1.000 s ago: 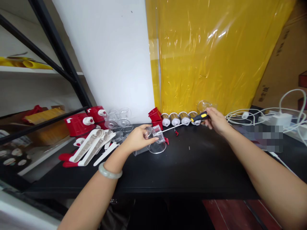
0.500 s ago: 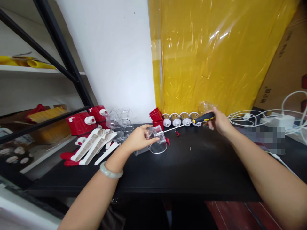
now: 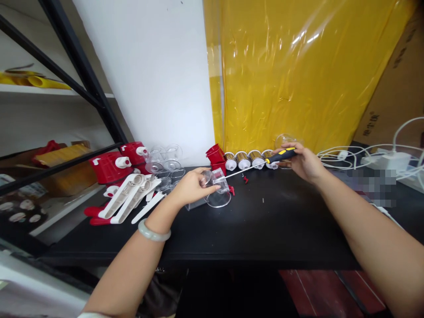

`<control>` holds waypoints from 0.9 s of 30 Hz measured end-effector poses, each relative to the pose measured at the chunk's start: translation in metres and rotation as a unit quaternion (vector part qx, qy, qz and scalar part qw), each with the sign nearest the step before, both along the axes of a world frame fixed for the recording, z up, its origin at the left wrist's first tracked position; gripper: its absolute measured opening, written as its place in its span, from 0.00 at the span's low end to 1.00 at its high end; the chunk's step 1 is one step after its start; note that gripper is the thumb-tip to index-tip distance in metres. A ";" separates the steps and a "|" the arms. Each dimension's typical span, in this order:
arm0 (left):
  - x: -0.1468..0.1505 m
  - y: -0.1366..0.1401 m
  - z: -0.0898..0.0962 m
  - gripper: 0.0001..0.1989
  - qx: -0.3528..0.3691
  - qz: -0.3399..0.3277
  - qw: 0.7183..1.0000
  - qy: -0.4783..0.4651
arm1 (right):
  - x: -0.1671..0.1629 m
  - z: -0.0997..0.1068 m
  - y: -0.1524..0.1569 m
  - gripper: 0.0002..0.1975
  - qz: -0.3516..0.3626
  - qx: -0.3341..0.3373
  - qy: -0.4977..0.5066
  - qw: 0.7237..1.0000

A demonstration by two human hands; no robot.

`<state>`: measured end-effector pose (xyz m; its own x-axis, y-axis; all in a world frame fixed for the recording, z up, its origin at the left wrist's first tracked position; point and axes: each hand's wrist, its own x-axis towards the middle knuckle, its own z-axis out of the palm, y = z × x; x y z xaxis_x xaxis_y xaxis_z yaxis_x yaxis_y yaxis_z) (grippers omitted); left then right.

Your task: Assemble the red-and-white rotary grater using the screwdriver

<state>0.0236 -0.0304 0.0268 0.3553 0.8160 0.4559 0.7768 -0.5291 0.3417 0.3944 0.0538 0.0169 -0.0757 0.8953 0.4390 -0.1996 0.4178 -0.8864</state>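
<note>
My left hand (image 3: 195, 186) is closed around a clear plastic part (image 3: 219, 180), holding it a little above the black table. In my right hand (image 3: 303, 162) is the black-and-yellow handle of a screwdriver (image 3: 281, 155); the thumb lies below and the fingers are partly extended along the top. The screwdriver's long shaft slants down to the left, and its tip meets the clear part. A round clear rim (image 3: 218, 199) shows just under the left hand. Small red pieces (image 3: 245, 179) lie beside the shaft.
White-and-red levers (image 3: 127, 201) and red housings (image 3: 109, 168) are piled at the left. Red cups (image 3: 216, 158) and several gold-and-white cylinders (image 3: 244, 161) line the back. White cables (image 3: 344, 157) and an adapter (image 3: 392, 163) lie at the right. A black frame (image 3: 82, 79) stands at the left.
The right hand's fingers have loosened and extended along the screwdriver handle. The shaft still points into the clear part, and the left hand keeps its hold. The camera view has shifted slightly.
</note>
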 end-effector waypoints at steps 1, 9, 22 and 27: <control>0.000 0.000 0.000 0.25 -0.001 -0.001 1.000 0.000 | 0.000 0.000 0.000 0.12 -0.006 0.008 0.000 1.000; 0.002 -0.002 0.002 0.25 -0.008 0.003 1.000 -0.013 | 0.002 0.001 0.001 0.17 -0.027 -0.033 -0.037 0.998; 0.003 -0.003 0.003 0.25 -0.027 0.011 0.999 -0.023 | 0.000 0.000 0.002 0.15 0.007 -0.037 -0.016 0.999; 0.003 -0.004 0.003 0.26 -0.021 0.008 1.000 -0.016 | 0.002 -0.001 -0.001 0.17 -0.074 -0.020 -0.084 0.993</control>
<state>0.0264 -0.0339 0.0299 0.3285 0.8396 0.4326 0.7733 -0.5021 0.3872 0.3960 0.0531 0.0162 -0.0114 0.9185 0.3952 0.0141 0.3953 -0.9184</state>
